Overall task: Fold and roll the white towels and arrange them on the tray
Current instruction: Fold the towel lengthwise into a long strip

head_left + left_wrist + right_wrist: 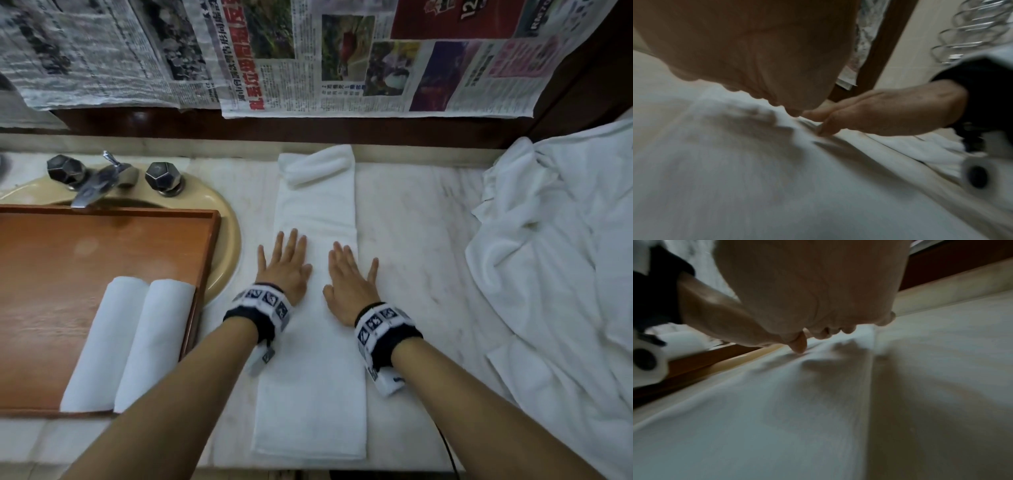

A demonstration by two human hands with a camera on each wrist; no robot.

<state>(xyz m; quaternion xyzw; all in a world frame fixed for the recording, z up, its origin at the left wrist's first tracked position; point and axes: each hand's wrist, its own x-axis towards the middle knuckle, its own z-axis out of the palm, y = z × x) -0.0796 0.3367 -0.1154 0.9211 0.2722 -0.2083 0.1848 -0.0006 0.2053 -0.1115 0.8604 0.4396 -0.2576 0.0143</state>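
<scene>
The towel (317, 308) lies folded into a long strip under both flat, spread hands, left hand (286, 265) and right hand (349, 282), its far end partly rolled; two rolls (126, 342) sit on the tray (51, 260) to their left, a heap (555, 240) waits at right.

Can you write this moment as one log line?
hands: left, right flat on folded towel | far end rolled | tray: two rolls

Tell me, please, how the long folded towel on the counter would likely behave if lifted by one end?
The folded towel would probably droop and unfold, being soft cloth lying flat. Its rolled far end might unroll. It likely slides easily across the marble counter.
</scene>
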